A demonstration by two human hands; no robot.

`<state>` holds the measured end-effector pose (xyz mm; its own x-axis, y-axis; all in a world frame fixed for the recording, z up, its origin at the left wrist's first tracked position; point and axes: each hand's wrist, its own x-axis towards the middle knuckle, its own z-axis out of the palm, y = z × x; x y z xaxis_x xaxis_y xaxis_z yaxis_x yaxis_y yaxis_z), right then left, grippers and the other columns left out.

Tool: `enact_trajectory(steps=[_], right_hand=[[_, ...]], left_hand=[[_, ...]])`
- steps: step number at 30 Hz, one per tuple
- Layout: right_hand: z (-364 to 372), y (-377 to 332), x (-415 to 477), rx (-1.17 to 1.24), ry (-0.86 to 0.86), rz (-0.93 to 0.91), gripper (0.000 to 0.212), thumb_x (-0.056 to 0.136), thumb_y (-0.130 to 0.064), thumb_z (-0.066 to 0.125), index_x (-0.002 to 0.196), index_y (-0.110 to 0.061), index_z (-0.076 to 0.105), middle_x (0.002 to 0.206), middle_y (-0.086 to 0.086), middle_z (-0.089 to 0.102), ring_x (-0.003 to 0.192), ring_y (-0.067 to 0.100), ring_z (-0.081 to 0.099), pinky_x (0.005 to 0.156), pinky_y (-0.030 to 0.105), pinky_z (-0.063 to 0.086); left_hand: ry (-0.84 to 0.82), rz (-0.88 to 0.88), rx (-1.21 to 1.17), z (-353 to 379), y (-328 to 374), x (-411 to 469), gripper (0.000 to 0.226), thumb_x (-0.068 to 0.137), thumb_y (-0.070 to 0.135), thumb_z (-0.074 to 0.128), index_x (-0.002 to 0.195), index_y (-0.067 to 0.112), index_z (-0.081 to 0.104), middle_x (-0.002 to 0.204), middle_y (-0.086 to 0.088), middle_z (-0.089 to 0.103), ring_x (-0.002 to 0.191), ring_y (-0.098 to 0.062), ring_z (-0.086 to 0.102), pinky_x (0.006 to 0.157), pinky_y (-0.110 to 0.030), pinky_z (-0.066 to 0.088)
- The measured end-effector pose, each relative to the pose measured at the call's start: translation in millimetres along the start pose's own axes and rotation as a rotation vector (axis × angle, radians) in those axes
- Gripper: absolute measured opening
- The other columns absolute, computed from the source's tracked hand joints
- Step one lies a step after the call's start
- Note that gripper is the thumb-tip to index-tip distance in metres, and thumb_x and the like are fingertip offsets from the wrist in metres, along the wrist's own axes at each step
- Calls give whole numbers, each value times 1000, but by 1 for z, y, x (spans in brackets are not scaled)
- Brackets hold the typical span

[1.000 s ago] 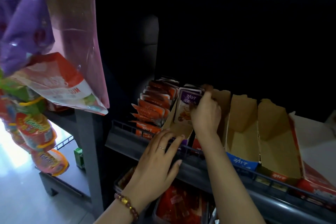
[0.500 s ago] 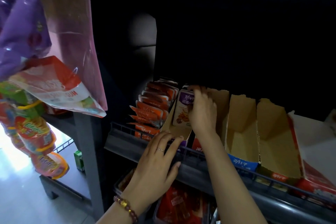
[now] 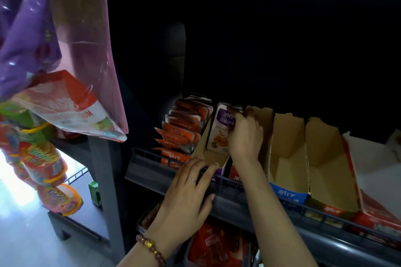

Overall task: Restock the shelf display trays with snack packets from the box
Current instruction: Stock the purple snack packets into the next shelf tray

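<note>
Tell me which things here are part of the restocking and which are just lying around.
Job in hand: right hand gripping the purple packet; left hand resting on the purple-fronted tray; empty blue-fronted tray; orange packets.
Lying about: hanging snack bags; pink plastic bag; green carton; red packets below.

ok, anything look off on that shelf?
Minor only. The front orange packets splay forward unevenly, tips leaning toward the rail. The two empty cardboard trays have ragged, torn top edges. The purple packet gripped by the right hand sits neatly in its tray.
</note>
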<state>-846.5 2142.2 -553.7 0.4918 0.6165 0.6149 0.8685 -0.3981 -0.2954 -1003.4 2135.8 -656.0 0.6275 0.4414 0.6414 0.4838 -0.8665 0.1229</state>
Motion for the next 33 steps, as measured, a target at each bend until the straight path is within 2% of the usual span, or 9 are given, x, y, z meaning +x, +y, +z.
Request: enact_trajectory(steps=[6, 12, 16, 19, 24, 28, 33], right_hand=[[1, 0, 0, 69, 8, 17, 42, 87, -7, 59, 127, -15, 47, 108, 7, 64, 112, 26, 55, 99, 40, 32], [-2, -3, -3, -26, -87, -24, 32, 88, -9, 56, 118, -20, 57, 108, 6, 65, 112, 27, 49, 99, 44, 25], [-7, -9, -7, -95, -131, -49, 13, 90, -14, 55, 99, -18, 64, 101, 5, 65, 114, 26, 44, 103, 46, 17], [-11, -12, -9, -117, -149, -28, 10, 90, -13, 55, 89, -16, 64, 95, 5, 65, 116, 26, 43, 108, 48, 13], [-12, -10, -10, -103, -140, 14, 13, 89, -12, 55, 94, -18, 65, 97, 5, 66, 120, 27, 42, 111, 50, 9], [-10, -8, -11, -65, -105, 5, 20, 90, -15, 54, 105, -20, 66, 101, 5, 67, 120, 26, 42, 110, 49, 6], [-7, -6, -14, -46, -77, 8, 22, 90, -19, 55, 109, -22, 65, 100, 3, 66, 118, 26, 42, 109, 49, 4]], left_hand=[[-9, 2, 18, -2, 0, 0, 55, 88, 35, 42, 139, 19, 37, 133, -3, 42, 130, -20, 36, 110, -36, 29], [-19, 5, 21, -2, 0, 0, 55, 87, 35, 41, 139, 18, 36, 134, -4, 43, 130, -21, 36, 110, -37, 31], [-24, 1, 18, -2, 0, 0, 57, 86, 34, 41, 140, 18, 36, 134, -6, 44, 130, -22, 36, 110, -39, 33], [-24, 2, 23, -2, -1, 0, 57, 85, 33, 40, 140, 18, 36, 134, -6, 44, 130, -22, 36, 110, -38, 31], [-45, 7, 2, -2, -2, 0, 58, 85, 33, 40, 141, 18, 33, 135, -6, 42, 131, -22, 36, 109, -39, 34], [-53, 15, 10, -3, -1, 2, 59, 85, 33, 39, 142, 18, 33, 135, -6, 43, 130, -22, 36, 109, -40, 35], [-75, 71, 24, -6, -9, 1, 63, 88, 31, 39, 149, 20, 25, 142, -4, 40, 136, -19, 30, 117, -34, 21]])
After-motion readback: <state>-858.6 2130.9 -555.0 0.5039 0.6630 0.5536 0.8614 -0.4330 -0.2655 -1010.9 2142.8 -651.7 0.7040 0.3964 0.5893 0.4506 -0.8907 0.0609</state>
